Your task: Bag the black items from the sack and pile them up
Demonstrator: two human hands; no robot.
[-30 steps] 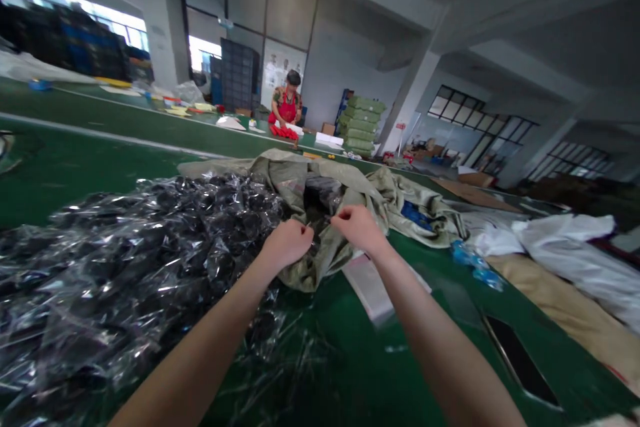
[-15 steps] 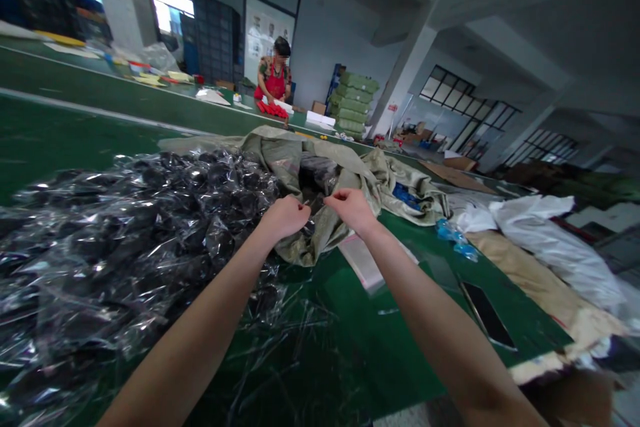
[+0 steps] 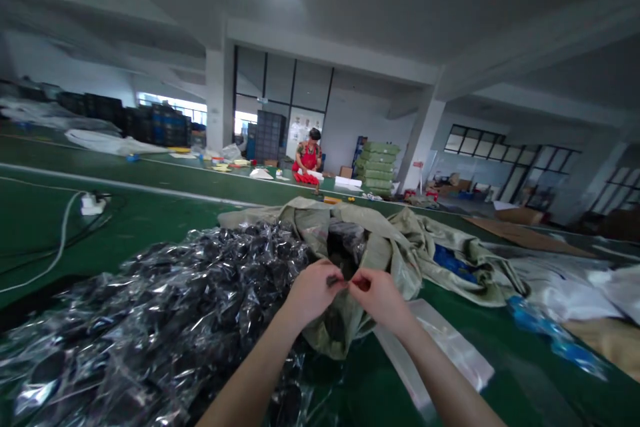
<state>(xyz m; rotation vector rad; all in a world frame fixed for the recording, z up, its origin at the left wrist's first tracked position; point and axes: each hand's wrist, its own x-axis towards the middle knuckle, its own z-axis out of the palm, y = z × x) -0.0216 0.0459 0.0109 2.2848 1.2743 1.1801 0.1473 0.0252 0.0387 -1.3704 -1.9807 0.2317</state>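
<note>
My left hand (image 3: pixel 316 292) and my right hand (image 3: pixel 381 299) meet in front of an open olive-green sack (image 3: pixel 377 255), fingertips pinched and almost touching. Whatever lies between them is too small and blurred to make out. Dark contents (image 3: pixel 349 232) show inside the mouth of the sack. To the left spreads a large heap of dark, rounded items in clear plastic wrappers (image 3: pixel 200 320); my left forearm passes over its right side. Flat clear plastic bags (image 3: pixel 453 340) lie on the green table, partly beneath my right forearm.
A second olive sack (image 3: pixel 493 280) with blue material inside lies to the right, near crumpled blue plastic (image 3: pixel 555 337). A white power strip (image 3: pixel 94 203) with cables is at left. Across the tables stands a person in a red apron (image 3: pixel 307 159), beside stacked green bales (image 3: pixel 379 170).
The view has levelled and tilted upward, so the scene sits lower and the phone at right is out of frame. My hands have drawn closer together, both still pinched.
</note>
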